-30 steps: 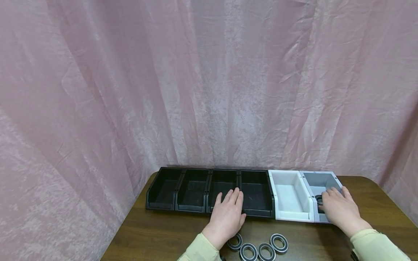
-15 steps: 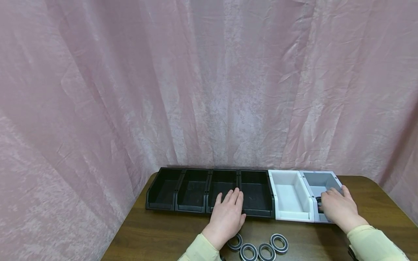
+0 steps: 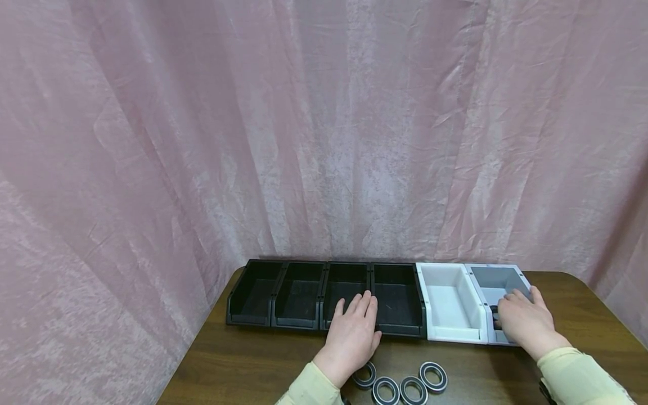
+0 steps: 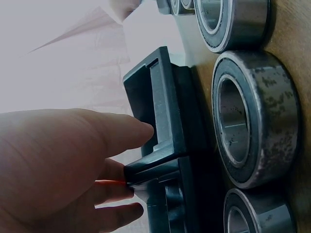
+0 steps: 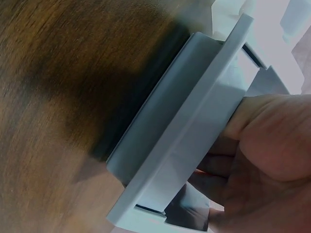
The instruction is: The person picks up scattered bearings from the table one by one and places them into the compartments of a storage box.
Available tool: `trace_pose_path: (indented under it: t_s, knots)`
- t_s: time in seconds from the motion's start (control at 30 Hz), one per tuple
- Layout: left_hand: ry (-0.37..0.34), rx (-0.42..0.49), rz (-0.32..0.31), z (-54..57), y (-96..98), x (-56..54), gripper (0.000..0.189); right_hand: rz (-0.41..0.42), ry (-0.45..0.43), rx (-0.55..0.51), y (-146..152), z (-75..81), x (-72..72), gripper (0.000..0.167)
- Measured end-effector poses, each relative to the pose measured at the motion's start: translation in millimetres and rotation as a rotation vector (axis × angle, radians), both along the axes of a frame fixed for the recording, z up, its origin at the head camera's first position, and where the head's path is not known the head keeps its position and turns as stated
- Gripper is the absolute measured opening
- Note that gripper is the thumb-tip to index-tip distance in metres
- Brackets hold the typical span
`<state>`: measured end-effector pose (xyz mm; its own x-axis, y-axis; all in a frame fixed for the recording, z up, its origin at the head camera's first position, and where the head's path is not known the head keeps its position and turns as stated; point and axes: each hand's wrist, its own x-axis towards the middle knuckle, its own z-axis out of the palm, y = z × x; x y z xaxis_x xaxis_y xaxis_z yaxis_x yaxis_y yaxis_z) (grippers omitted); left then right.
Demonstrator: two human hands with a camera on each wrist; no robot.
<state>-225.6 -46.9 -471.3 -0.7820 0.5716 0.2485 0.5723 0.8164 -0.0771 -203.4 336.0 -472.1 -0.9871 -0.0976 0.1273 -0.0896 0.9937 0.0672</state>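
Note:
My left hand (image 3: 351, 337) lies with straight, slightly spread fingers over the front of the black bins (image 3: 397, 304). In the left wrist view its thumb (image 4: 129, 133) is by a bin's front lip. Several ball bearings (image 3: 413, 390) lie on the table beside this hand, one partly hidden by the wrist. My right hand (image 3: 526, 323) reaches into the grey bin (image 3: 498, 275) at the row's right end. There it grips a bearing (image 3: 494, 310), of which only a dark edge shows beside the thumb. In the right wrist view the bin's front wall (image 5: 194, 131) hides the fingertips.
A white bin (image 3: 450, 304) stands between the black bins and the grey one. The row sits along the back of the wooden table (image 3: 243, 360). A pink curtain (image 3: 324, 135) hangs close behind it.
My right hand shifts very slightly inside the grey bin, and less of the bearing there shows. The left hand and the bearings on the table stay in place.

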Motion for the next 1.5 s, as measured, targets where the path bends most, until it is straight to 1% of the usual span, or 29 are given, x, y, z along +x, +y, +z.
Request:
trace_pose_path:
  t_s: [0.13,0.2,0.27,0.37,0.57,0.7,0.87,1.0,1.1,1.23,1.5]
  knots:
    - [0.009,0.002,-0.004,0.6,0.2,0.2,0.071,-0.010,-0.006,-0.006,-1.4,1.7,0.8,0.016]
    - [0.009,0.003,-0.005,0.5,0.0,0.3,0.071,-0.020,-0.016,-0.010,-1.5,1.4,0.8,0.019]
    - [0.007,0.004,-0.006,0.1,0.1,0.3,0.071,-0.031,-0.027,-0.021,-0.9,0.0,1.0,0.027]
    - [-0.001,0.007,-0.008,-0.5,0.1,0.1,0.070,-0.035,-0.021,-0.044,1.3,-2.7,2.2,0.041]
    - [-0.005,0.009,-0.008,-1.0,0.8,-1.3,0.070,0.017,0.083,-0.096,7.3,-7.7,7.7,0.050]
    - [-0.007,0.000,-0.001,-0.8,1.5,-2.1,0.070,0.035,0.101,-0.112,8.5,-9.3,11.0,0.055]
    - [-0.005,-0.004,0.003,0.4,1.7,-1.7,0.070,0.049,0.135,-0.125,6.6,-7.1,17.7,0.059]
    - [-0.002,-0.008,0.000,1.2,1.4,-1.2,0.070,0.074,0.212,-0.133,4.0,-5.5,26.0,0.061]
    - [0.000,-0.012,0.001,0.9,1.2,-1.4,0.070,0.106,0.291,-0.130,2.6,-6.7,32.3,0.064]
    - [0.000,-0.013,0.002,-0.5,0.8,-1.7,0.070,0.145,0.363,-0.113,1.1,-9.5,40.4,0.064]
    - [-0.006,-0.015,0.007,-0.1,0.1,-1.3,0.071,0.182,0.423,-0.106,-2.2,-6.8,51.4,0.063]
